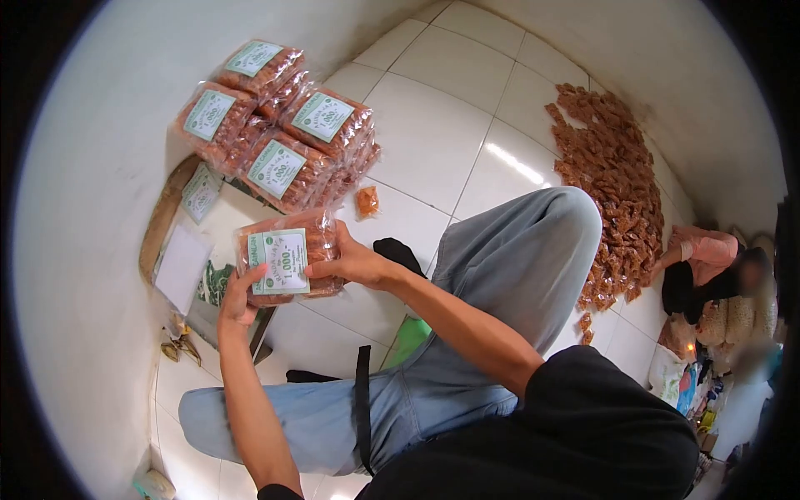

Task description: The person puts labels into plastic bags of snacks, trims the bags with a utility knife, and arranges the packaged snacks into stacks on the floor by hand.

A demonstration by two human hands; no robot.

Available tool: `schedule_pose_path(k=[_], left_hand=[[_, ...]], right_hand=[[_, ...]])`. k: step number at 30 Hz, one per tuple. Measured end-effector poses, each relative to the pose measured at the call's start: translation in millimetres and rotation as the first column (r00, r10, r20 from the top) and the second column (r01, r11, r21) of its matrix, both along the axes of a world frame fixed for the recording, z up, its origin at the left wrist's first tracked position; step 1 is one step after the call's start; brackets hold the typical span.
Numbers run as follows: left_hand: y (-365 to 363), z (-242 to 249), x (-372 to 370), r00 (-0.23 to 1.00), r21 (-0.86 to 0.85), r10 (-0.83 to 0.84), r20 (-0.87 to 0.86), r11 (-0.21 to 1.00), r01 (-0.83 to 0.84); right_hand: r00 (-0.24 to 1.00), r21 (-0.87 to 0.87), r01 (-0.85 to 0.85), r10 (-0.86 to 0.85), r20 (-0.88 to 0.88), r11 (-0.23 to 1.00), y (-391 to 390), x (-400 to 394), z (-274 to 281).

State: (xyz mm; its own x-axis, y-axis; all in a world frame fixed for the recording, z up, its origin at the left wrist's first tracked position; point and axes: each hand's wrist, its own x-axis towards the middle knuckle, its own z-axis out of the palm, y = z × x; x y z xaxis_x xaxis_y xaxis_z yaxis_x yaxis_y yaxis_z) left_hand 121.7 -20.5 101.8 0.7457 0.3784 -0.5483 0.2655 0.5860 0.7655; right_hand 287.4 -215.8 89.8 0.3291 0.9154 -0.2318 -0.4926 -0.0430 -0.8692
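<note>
In the head view a clear plastic pack of reddish-brown snacks (321,229) is held between my two hands. Its pale green and white label (279,262), printed "1.000", faces up. My left hand (239,298) grips the near left edge, thumb on the label. From the other side, my right hand (357,260) closes round the pack's right edge, its thumb also against the label. Just beyond are stacked similar packs (277,169) with the same labels. A small orange snack sachet (367,202) lies on the floor beside the stack.
Loose labels (202,193) and white sheets (183,267) lie on a low tray-like surface at left. A large heap of small snack sachets (608,183) covers the tiles at right. Another person in a pink sleeve (705,254) sits beside it, near bags and clutter.
</note>
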Motion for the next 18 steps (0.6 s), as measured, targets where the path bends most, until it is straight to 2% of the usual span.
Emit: schedule_pose_path(k=[2,4,7,10,12,15,18], left_hand=[[3,-6,1,0.999,-0.035,-0.023,-0.038,0.999,0.022],[6,-14,3,0.994,-0.043,-0.109,0.009,0.993,0.109],[9,-18,10,0.988,-0.105,-0.149,0.028,0.983,0.151],[1,-11,17,0.979,-0.052,-0.181,0.091,0.981,0.187],[-3,-7,22,0.982,-0.002,-0.155,0.110,0.988,0.156],[-6,-5,29,0.988,0.051,-0.083,0.130,0.996,0.076],[1,-15,28,0.990,0.150,-0.033,0.136,0.989,0.012]], right_hand=[[1.000,-0.052,-0.024,0.024,-0.006,0.998,-3,5,-10],[0.999,-0.045,-0.036,0.037,0.019,0.998,-7,11,-15],[0.998,-0.020,-0.067,0.067,-0.010,0.998,-11,12,-15],[0.997,-0.046,-0.070,0.070,0.012,0.997,-17,16,-6],[0.996,-0.037,-0.083,0.084,0.028,0.996,-14,18,-17],[0.987,-0.061,0.001,-0.011,-0.163,0.998,-9,23,-18],[0.984,-0.044,0.083,-0.089,-0.153,0.996,2,31,-33]])
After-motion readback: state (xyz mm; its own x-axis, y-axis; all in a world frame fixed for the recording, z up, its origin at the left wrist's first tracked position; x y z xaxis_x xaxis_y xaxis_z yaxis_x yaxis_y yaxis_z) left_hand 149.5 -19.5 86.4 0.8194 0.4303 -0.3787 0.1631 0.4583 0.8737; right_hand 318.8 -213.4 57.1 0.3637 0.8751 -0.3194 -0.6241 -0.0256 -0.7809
